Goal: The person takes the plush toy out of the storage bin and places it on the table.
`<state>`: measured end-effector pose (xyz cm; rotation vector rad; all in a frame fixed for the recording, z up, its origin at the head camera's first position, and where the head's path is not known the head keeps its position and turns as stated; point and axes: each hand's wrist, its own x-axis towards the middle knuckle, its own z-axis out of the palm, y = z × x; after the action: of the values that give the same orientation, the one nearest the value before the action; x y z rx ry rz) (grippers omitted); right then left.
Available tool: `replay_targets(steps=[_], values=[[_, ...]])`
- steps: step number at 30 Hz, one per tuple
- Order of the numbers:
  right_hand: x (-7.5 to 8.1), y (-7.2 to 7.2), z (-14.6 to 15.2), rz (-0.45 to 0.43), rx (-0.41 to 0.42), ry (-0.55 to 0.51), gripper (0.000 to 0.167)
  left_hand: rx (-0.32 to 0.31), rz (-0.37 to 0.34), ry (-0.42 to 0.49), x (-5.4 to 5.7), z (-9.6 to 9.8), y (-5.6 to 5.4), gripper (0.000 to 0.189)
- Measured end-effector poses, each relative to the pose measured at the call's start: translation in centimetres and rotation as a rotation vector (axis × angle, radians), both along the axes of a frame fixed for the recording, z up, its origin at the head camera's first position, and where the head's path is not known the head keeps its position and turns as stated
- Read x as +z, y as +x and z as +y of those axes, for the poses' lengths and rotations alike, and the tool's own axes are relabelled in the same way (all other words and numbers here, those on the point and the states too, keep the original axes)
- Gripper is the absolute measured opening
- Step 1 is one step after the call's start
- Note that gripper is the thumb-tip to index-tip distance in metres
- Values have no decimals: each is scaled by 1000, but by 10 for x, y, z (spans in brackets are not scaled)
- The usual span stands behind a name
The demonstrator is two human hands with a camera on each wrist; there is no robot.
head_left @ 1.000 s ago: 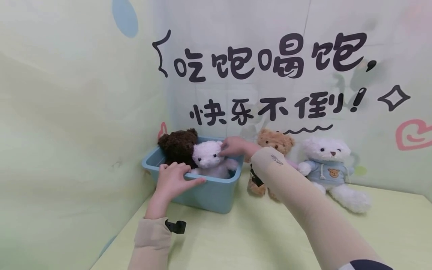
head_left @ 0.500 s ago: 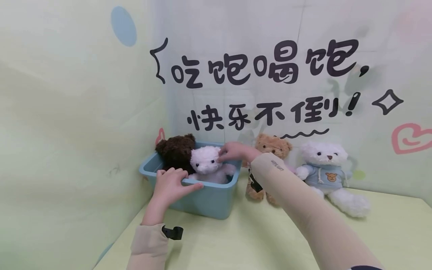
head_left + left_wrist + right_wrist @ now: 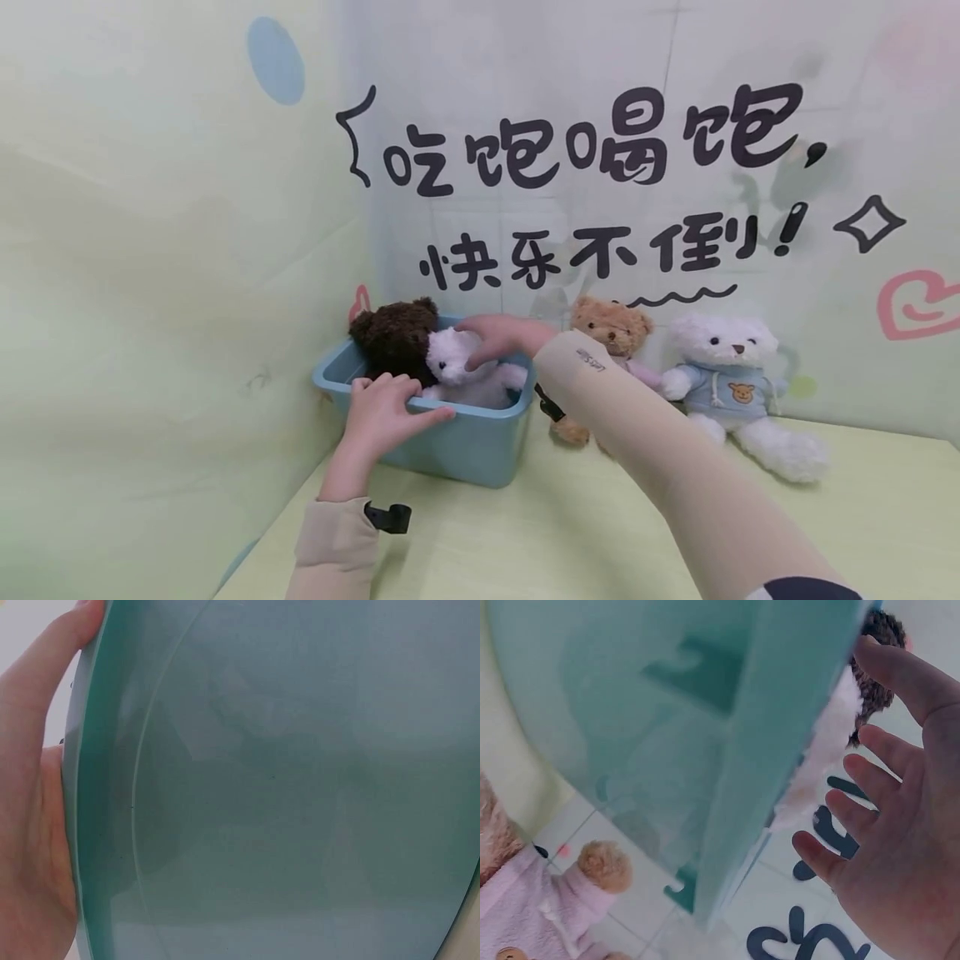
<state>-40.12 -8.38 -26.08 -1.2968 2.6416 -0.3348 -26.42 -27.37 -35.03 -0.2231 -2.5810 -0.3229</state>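
A blue plastic bin (image 3: 450, 446) stands at the left wall with a dark brown teddy bear (image 3: 395, 337) and a small white teddy bear (image 3: 444, 367) in it. My left hand (image 3: 384, 414) grips the bin's front rim, fingers over the edge and thumb along the outside. In the left wrist view the bin wall (image 3: 285, 780) fills most of the picture. My right hand (image 3: 504, 335) lies over the white bear's head, covering part of its face. The right wrist view shows that hand's fingers (image 3: 881, 750) spread and loosely bent beside the white fur (image 3: 817, 761).
Right of the bin, a light brown teddy bear (image 3: 611, 325) in pink leans on the back wall, partly behind my right sleeve. Beside it sits a larger white teddy bear (image 3: 723, 342) in a blue hoodie. The pale yellow-green tabletop (image 3: 525, 533) extends in front.
My right hand has shifted left, further over the small white bear's head, and now hides one of its eyes. The left hand stays on the bin's rim. The head view tilted slightly.
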Motion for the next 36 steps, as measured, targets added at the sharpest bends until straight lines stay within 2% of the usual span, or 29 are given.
replay_targets(steps=[5, 10, 13, 19, 22, 26, 31, 33, 36], values=[[1, 3, -5, 5, 0, 54, 78, -2, 6, 2, 0, 2, -1, 55], [2, 0, -6, 86, -19, 149, 79, -5, 13, 9, 1, 2, -2, 55], [3, 0, -6, 130, -13, 186, 72, -3, 17, 9, 1, 0, -3, 56], [3, 2, -5, 206, 42, 157, 52, 10, 4, -1, 3, -3, -3, 56], [-1, 2, -5, 147, 56, 134, 51, 15, -7, -4, 3, -3, -3, 56], [-8, 1, -5, 81, 34, 98, 60, 8, -13, -4, 2, -2, -2, 56], [-9, 7, -5, 119, 36, 86, 82, 7, -15, -3, -1, -1, -2, 58], [-10, 9, -6, 151, 45, 106, 82, 11, -11, 1, -2, -1, -2, 57], [-12, 11, -6, 187, 35, 127, 72, 9, -7, 1, -3, -1, -2, 57]])
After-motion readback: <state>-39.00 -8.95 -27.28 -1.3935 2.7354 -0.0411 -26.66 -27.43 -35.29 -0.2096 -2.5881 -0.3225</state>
